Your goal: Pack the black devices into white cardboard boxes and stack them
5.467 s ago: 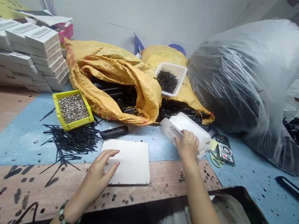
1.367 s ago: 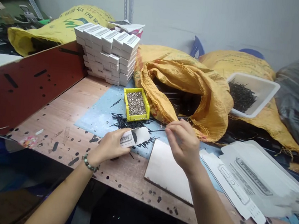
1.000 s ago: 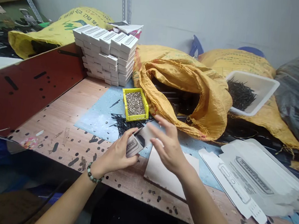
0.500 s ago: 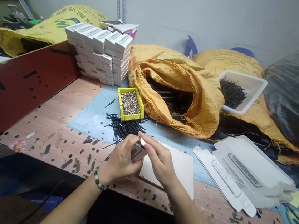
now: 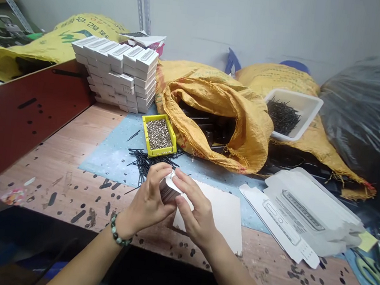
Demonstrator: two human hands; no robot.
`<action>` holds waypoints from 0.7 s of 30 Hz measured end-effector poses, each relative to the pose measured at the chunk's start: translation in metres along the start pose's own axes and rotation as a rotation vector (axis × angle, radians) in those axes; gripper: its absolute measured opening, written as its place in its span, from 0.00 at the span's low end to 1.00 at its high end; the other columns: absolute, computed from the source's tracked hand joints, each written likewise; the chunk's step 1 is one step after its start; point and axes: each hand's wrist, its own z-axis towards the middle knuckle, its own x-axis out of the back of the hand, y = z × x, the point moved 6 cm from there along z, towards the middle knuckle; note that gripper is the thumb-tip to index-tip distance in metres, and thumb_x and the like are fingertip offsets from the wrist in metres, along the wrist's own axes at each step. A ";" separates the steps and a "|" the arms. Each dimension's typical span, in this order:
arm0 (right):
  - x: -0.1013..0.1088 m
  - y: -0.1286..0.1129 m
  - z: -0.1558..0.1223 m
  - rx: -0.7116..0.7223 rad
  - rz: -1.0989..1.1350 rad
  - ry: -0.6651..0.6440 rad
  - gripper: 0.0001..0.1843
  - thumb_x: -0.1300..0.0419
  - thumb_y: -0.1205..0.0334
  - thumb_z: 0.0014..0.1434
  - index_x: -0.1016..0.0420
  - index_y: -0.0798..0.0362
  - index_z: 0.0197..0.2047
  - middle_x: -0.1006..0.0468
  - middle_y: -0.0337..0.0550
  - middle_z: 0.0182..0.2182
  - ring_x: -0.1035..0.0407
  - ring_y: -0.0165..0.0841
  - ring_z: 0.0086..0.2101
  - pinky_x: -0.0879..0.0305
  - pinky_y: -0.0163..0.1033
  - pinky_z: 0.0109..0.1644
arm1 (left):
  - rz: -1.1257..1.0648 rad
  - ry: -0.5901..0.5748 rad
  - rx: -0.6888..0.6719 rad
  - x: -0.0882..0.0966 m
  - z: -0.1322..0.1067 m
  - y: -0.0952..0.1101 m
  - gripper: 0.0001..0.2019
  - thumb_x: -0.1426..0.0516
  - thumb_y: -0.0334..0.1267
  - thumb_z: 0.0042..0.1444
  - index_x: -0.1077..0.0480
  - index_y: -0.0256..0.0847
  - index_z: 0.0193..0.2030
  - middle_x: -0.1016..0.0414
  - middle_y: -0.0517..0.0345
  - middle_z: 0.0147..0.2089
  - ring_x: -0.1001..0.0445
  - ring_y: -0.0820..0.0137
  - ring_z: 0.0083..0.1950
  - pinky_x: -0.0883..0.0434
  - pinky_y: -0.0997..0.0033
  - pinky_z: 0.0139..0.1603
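Observation:
A small white printed cardboard box [image 5: 169, 190], partly folded, sits between my left hand [image 5: 151, 194] and my right hand [image 5: 195, 214]. My left hand grips its near side, while the fingertips of my right hand press on its white flap. Much of the box is hidden by my fingers. Under my right hand lies a white board [image 5: 219, 219]. Loose black nails [image 5: 146, 165] are spread just beyond my left fingers. Flat, unfolded box blanks [image 5: 297, 209] with a printed outline lie to the right.
A yellow tray of small metal pieces [image 5: 158, 135] and a stack of white boxes [image 5: 122, 75] stand on or beyond the blue mat [image 5: 105, 167]. Behind are an open yellow sack [image 5: 213, 117], a white tub of black nails [image 5: 291, 113], and a plastic bag [image 5: 366, 103].
My hands have come together on the small box, which is now folded further and held between them. The view has drifted, so the table contents sit further left.

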 end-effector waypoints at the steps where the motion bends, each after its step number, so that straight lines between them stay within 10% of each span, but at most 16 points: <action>1: 0.000 0.001 0.001 -0.008 0.011 0.003 0.20 0.46 0.63 0.64 0.32 0.44 0.59 0.33 0.44 0.60 0.40 0.38 0.60 0.42 0.51 0.63 | 0.009 0.000 0.007 0.000 0.000 0.000 0.40 0.42 0.25 0.48 0.58 0.48 0.64 0.46 0.45 0.57 0.40 0.60 0.59 0.31 0.53 0.56; 12: -0.001 0.017 0.017 -0.297 0.538 0.174 0.07 0.38 0.63 0.58 0.26 0.46 0.41 0.22 0.41 0.48 0.29 0.36 0.50 0.31 0.43 0.53 | 0.119 0.064 -0.108 -0.003 0.002 0.005 0.45 0.44 0.22 0.45 0.63 0.43 0.67 0.44 0.43 0.56 0.38 0.61 0.57 0.29 0.56 0.52; 21: -0.002 0.009 0.020 -0.121 0.233 0.023 0.13 0.46 0.62 0.64 0.27 0.45 0.50 0.29 0.43 0.57 0.38 0.37 0.59 0.43 0.51 0.64 | 0.063 0.029 -0.010 0.007 0.009 -0.003 0.39 0.42 0.26 0.49 0.57 0.45 0.64 0.45 0.44 0.57 0.39 0.60 0.58 0.30 0.54 0.54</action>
